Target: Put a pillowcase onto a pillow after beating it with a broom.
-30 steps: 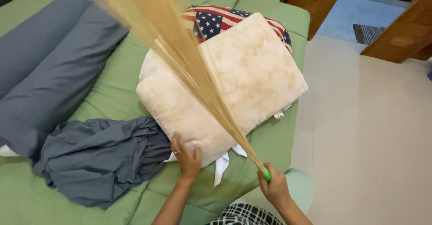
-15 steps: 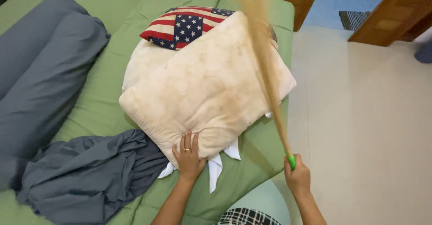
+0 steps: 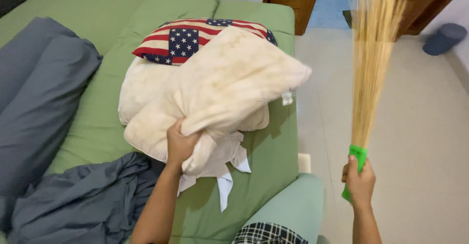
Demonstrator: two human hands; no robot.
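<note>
Cream pillow (image 3: 229,83) is gripped at its near corner by left hand (image 3: 180,144), fingers closed, and lifted off the bed (image 3: 273,156). Broom (image 3: 373,53) is held upright over the floor by right hand (image 3: 359,180), fingers wrapped round its green handle. Sheet under the pillows seems not yet swept.

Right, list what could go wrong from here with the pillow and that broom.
1. The left hand grips only a bunched corner of the cream pillow, which hangs past the bed's edge; it might slip to the floor.
2. The broom is raised in the right hand; a hard swing could scatter dust onto the green sheet and grey blanket.
</note>
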